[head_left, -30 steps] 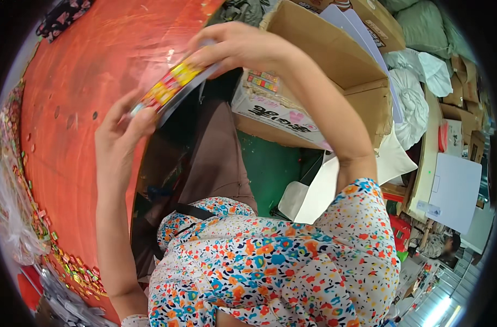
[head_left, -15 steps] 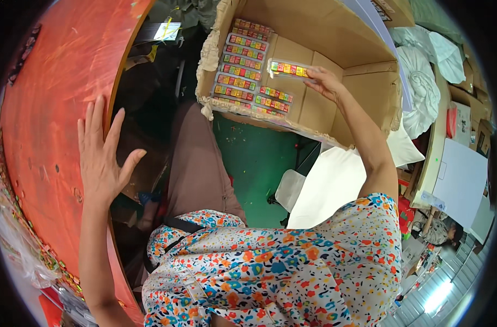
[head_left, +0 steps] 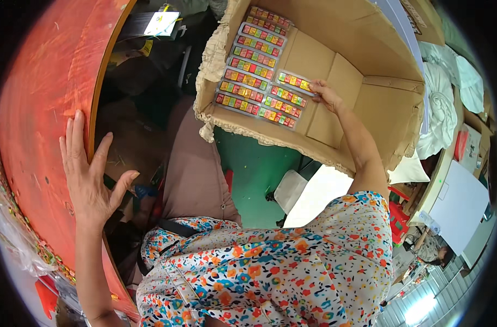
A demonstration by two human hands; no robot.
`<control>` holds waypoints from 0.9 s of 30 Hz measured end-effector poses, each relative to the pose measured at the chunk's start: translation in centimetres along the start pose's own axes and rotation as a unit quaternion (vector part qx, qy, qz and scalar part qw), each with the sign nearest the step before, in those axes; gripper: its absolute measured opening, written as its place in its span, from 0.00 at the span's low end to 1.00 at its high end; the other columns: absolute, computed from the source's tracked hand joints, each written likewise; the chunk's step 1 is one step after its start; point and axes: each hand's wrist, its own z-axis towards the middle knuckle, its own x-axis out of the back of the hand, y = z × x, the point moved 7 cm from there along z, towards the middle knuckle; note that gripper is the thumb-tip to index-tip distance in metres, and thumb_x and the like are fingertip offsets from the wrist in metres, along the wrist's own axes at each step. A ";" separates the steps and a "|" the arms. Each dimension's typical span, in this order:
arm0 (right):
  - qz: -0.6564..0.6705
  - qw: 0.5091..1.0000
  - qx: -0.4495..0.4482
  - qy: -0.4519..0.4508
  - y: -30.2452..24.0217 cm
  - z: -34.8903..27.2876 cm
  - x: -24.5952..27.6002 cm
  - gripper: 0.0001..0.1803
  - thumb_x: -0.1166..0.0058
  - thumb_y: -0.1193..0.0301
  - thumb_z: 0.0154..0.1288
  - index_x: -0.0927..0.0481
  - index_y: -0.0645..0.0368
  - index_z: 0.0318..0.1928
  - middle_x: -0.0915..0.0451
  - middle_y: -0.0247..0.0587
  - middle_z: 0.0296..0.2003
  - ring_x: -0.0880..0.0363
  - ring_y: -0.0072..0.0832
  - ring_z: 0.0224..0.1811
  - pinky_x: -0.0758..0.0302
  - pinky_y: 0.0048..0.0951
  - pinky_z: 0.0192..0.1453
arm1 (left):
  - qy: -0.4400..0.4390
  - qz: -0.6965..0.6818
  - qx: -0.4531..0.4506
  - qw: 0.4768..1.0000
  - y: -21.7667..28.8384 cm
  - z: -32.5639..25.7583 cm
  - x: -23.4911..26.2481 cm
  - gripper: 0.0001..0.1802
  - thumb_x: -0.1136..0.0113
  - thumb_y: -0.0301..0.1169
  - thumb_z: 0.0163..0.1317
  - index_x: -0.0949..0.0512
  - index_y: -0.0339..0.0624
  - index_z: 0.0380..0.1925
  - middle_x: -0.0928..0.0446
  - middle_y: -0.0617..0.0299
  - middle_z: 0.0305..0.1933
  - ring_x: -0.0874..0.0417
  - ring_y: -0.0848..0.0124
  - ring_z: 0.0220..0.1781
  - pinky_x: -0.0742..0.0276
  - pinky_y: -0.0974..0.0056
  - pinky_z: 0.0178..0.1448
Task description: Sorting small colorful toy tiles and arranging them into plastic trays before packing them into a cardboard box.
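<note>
Inside a large open cardboard box (head_left: 387,117), my right hand (head_left: 327,96) grips the right end of a clear plastic pack (head_left: 294,82) filled with small multicoloured pieces. This pack lies low in the box, just above two similar packs (head_left: 284,98) of a short second column. Along the box's left side runs a longer column of the same packs (head_left: 248,79), laid in rows. My left hand (head_left: 90,182) rests with fingers spread on the edge of the red tabletop (head_left: 38,120) and holds nothing.
The box's near and left edges are torn and ragged. Colourful small pieces and clear plastic film (head_left: 27,245) lie at the table's far left side. A white stool-like seat (head_left: 290,191) stands on the green floor (head_left: 254,163). White sacks (head_left: 439,120) are piled at the right.
My right hand has lowered the held pack down into the box, beside the second column. My left hand stays spread on the table edge; the view has shifted slightly.
</note>
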 end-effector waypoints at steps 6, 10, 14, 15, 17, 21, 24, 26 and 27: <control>-0.215 0.973 0.068 -0.043 -2.0 1.1 -2.1 0.19 0.43 0.69 0.62 0.24 0.56 0.54 0.22 0.31 0.48 0.25 0.17 0.37 0.28 0.19 0.42 | -0.002 0.002 0.006 1.000 0.0 0.0 -0.2 0.37 0.40 0.60 0.57 0.24 0.42 0.56 0.51 0.46 0.77 0.50 0.49 0.79 0.56 0.41 0.77; -0.391 0.894 0.216 -0.044 -4.2 0.9 -5.3 0.30 0.48 0.72 0.57 0.29 0.60 0.63 0.25 0.44 0.57 0.24 0.33 0.53 0.28 0.31 0.59 | 0.001 0.002 0.007 1.000 0.0 0.1 -0.2 0.37 0.40 0.60 0.57 0.24 0.41 0.56 0.51 0.46 0.77 0.50 0.49 0.79 0.56 0.41 0.77; -0.466 0.845 0.252 -0.077 -4.4 0.2 -7.5 0.33 0.50 0.72 0.56 0.32 0.60 0.66 0.29 0.52 0.63 0.34 0.44 0.68 0.39 0.38 0.73 | 0.008 -0.003 0.008 1.000 0.0 -0.1 -0.1 0.37 0.40 0.60 0.57 0.23 0.40 0.54 0.50 0.46 0.77 0.50 0.49 0.79 0.55 0.42 0.77; -0.466 0.844 0.253 -0.080 -4.5 0.4 -7.8 0.33 0.50 0.72 0.56 0.32 0.60 0.66 0.29 0.52 0.63 0.34 0.44 0.68 0.39 0.38 0.73 | 0.010 -0.003 0.010 1.000 0.0 -0.2 -0.1 0.37 0.40 0.60 0.57 0.23 0.39 0.54 0.50 0.46 0.77 0.50 0.49 0.79 0.55 0.42 0.77; -0.488 0.827 0.266 -0.086 -4.6 0.3 -7.8 0.33 0.50 0.72 0.56 0.32 0.60 0.66 0.29 0.51 0.63 0.33 0.44 0.67 0.38 0.38 0.72 | 0.012 -0.007 0.010 1.000 0.0 -0.2 0.0 0.37 0.39 0.60 0.56 0.23 0.39 0.53 0.50 0.47 0.77 0.50 0.49 0.79 0.55 0.42 0.77; -0.515 0.816 0.251 -0.082 -4.7 0.1 -7.8 0.34 0.50 0.72 0.56 0.32 0.60 0.66 0.29 0.50 0.63 0.33 0.43 0.67 0.38 0.37 0.73 | 0.022 -0.015 0.010 1.000 0.2 -0.2 -0.1 0.36 0.39 0.59 0.56 0.22 0.39 0.53 0.48 0.47 0.77 0.50 0.50 0.79 0.54 0.42 0.77; -0.471 0.844 0.246 -0.072 -5.1 0.3 -5.7 0.34 0.50 0.73 0.56 0.33 0.59 0.67 0.28 0.48 0.64 0.31 0.40 0.67 0.37 0.35 0.72 | 0.032 -0.030 0.004 0.999 0.5 0.3 -0.1 0.36 0.37 0.59 0.55 0.22 0.39 0.52 0.48 0.48 0.77 0.49 0.50 0.78 0.54 0.43 0.77; -0.400 0.896 0.166 -0.097 -6.2 0.3 -5.7 0.33 0.51 0.73 0.56 0.32 0.59 0.67 0.28 0.46 0.64 0.30 0.36 0.66 0.36 0.32 0.72 | 0.032 -0.034 0.006 0.999 0.4 0.5 -0.1 0.36 0.37 0.58 0.55 0.22 0.38 0.51 0.47 0.49 0.76 0.49 0.50 0.78 0.53 0.43 0.77; -0.415 0.894 0.155 -0.063 -7.6 -0.4 -6.0 0.30 0.50 0.74 0.58 0.29 0.59 0.65 0.25 0.45 0.62 0.26 0.34 0.63 0.33 0.30 0.69 | 0.032 -0.036 0.007 0.999 0.3 0.6 -0.2 0.35 0.37 0.57 0.55 0.21 0.38 0.50 0.47 0.49 0.76 0.48 0.50 0.78 0.53 0.43 0.77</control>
